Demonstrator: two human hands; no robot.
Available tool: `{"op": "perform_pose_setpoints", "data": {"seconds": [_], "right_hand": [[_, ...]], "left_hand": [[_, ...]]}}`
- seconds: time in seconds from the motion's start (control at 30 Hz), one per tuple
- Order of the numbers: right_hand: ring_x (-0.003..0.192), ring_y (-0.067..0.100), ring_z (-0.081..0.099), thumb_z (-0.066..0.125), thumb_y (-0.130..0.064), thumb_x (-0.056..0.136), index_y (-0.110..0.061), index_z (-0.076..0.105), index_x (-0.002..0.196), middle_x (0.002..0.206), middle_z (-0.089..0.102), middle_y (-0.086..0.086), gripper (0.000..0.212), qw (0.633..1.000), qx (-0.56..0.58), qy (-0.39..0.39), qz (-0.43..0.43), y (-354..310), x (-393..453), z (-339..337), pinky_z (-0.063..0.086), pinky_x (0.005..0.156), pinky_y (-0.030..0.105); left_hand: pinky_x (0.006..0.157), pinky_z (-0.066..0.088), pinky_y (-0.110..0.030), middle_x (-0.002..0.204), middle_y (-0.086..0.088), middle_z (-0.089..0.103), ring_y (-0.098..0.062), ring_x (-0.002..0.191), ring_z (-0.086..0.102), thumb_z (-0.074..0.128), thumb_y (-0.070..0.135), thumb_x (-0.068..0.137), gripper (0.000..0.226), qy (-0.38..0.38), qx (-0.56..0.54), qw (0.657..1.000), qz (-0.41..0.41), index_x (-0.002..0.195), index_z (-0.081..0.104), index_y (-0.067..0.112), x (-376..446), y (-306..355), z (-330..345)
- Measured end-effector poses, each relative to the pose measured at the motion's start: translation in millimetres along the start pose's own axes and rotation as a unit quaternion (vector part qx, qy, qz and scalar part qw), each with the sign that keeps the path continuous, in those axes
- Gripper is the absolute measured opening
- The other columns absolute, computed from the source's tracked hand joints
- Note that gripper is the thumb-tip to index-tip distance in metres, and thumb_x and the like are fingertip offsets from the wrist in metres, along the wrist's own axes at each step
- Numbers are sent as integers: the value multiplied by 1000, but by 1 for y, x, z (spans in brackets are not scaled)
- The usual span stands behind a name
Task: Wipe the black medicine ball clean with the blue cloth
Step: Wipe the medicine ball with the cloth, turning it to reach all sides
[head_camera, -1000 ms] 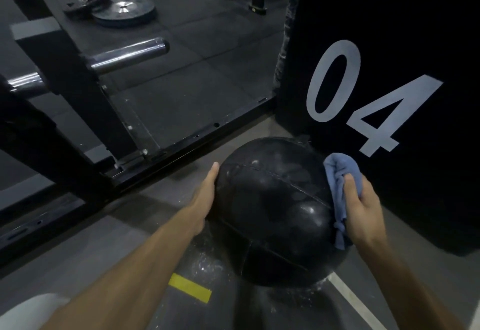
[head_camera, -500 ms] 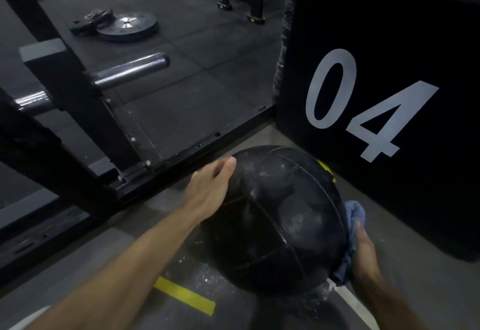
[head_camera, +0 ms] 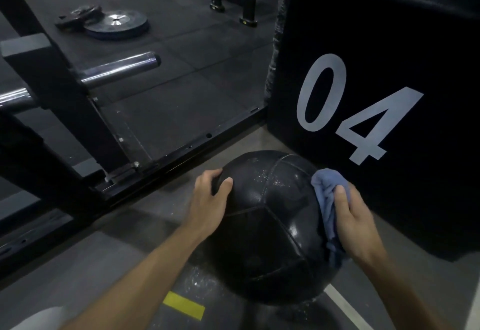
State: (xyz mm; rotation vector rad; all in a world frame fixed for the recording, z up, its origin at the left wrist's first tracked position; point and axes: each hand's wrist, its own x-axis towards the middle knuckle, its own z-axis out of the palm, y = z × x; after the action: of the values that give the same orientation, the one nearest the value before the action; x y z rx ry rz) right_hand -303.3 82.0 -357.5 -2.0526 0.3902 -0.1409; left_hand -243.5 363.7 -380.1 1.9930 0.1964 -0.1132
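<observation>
The round black leather medicine ball [head_camera: 270, 228] sits on the grey floor [head_camera: 78, 264], at six o'clock from the black padded box marked 04 [head_camera: 376, 51]. The left hand [head_camera: 207, 205] curls on its ten o'clock side. At two o'clock the right hand [head_camera: 355, 223], its grip clamped on the crumpled blue cloth [head_camera: 326, 194], presses it against the ball.

Black "04" box [head_camera: 376, 83], weight plates [head_camera: 117, 26]
</observation>
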Motion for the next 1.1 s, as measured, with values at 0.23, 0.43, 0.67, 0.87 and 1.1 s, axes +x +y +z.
{"op": "perform_pose_setpoints", "data": {"seconds": [0.23, 0.43, 0.67, 0.87, 1.1], "right_hand": [[127, 16, 56, 28, -49, 111, -32, 57, 137, 133, 63, -6, 43, 997, -40, 25, 56, -22, 13, 2, 40, 103, 37], [161, 9, 9, 28, -56, 102, -36, 29, 163, 171, 19, -17, 64, 948, -261, -53, -173, -47, -43, 34, 3, 131, 42], [162, 25, 7, 28, -60, 104, -34, 25, 163, 174, 19, -1, 65, 886, -403, -86, -211, -61, -25, 50, 8, 128, 56], [119, 32, 61, 35, -55, 101, -34, 61, 109, 130, 65, 10, 35, 944, -307, -101, 63, -78, 84, 38, 46, 105, 61], [147, 33, 41, 23, -55, 103, -27, 32, 161, 160, 45, 7, 65, 929, -343, -107, -86, -80, 16, 30, 35, 118, 58]], "left_hand": [[112, 43, -36, 161, 11, 40, -15, 141, 46, 38, 59, 100, 47, -3, 42, 998, 49, 138, 37, 31, -24, 0, 20], [115, 42, -40, 160, 6, 36, -17, 141, 45, 26, 57, 97, 64, -15, 115, 990, 78, 160, 27, 44, -19, 5, 17], [121, 34, -47, 159, 5, 42, -18, 144, 42, 19, 62, 95, 68, -4, 185, 976, 116, 157, 34, 39, -30, 0, 20], [125, 25, -49, 164, 3, 30, -18, 150, 30, 14, 65, 97, 67, -2, 238, 962, 135, 159, 25, 42, -49, 11, 39], [123, 29, -48, 164, -3, 31, -21, 151, 30, 15, 61, 95, 69, 6, 245, 960, 139, 160, 22, 37, -52, 16, 45]]}}
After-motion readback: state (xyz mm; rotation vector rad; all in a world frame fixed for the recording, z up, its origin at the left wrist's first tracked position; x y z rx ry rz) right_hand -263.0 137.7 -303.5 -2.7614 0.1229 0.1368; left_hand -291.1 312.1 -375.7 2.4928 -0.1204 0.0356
